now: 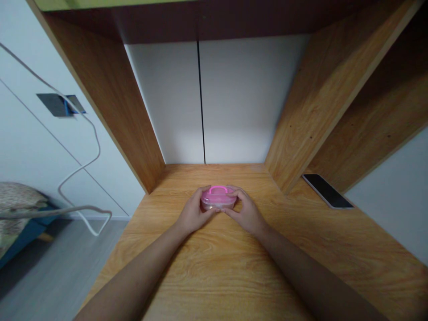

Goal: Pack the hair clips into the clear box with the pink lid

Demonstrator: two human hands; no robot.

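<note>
A small pink translucent plastic case [218, 198] with a brighter pink handle on top sits on the wooden desk [214, 272], near the middle. My left hand [195, 210] grips its left end, and my right hand [242, 210] grips its right end. My fingers curl over the lid, and my thumbs meet near the front lower edge. The case's contents cannot be made out.
Wooden side panels [123, 120] rise at both sides of the desk, with a white back panel [200, 102] behind. A black smartphone [327, 191] lies by the right panel. Beyond the left edge, a white cable [95, 147] hangs near a patterned cushion [16, 207].
</note>
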